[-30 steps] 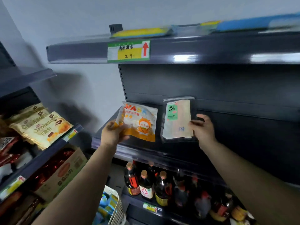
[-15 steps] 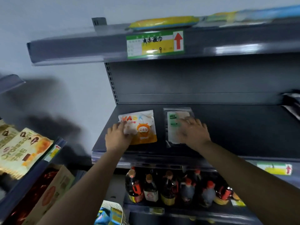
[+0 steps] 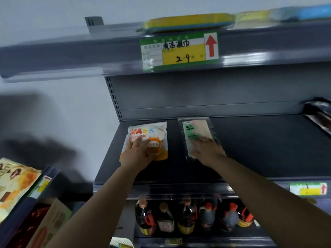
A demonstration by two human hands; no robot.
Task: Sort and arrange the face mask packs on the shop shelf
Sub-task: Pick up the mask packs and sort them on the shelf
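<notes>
Two face mask packs lie flat side by side on the dark middle shelf (image 3: pixel 259 151). The left one is a white and orange pack (image 3: pixel 152 133) printed "MASK" with a cartoon figure. My left hand (image 3: pixel 138 153) rests palm down on its lower half, fingers spread. The right one is a clear pack (image 3: pixel 194 130) with a green "FACE MASK" label. My right hand (image 3: pixel 206 151) presses flat on its lower half. Neither pack is lifted off the shelf.
Above is a shelf with a green and yellow price tag (image 3: pixel 179 51) and flat yellow and blue packs (image 3: pixel 189 22). Dark packets (image 3: pixel 318 111) sit at the far right. Several sauce bottles (image 3: pixel 188 215) stand below. Croissant bags (image 3: pixel 14 183) fill the left rack.
Both packs were held up against the back panel a second ago. They have been laid flat on the shelf, and my hands have slid onto their lower halves.
</notes>
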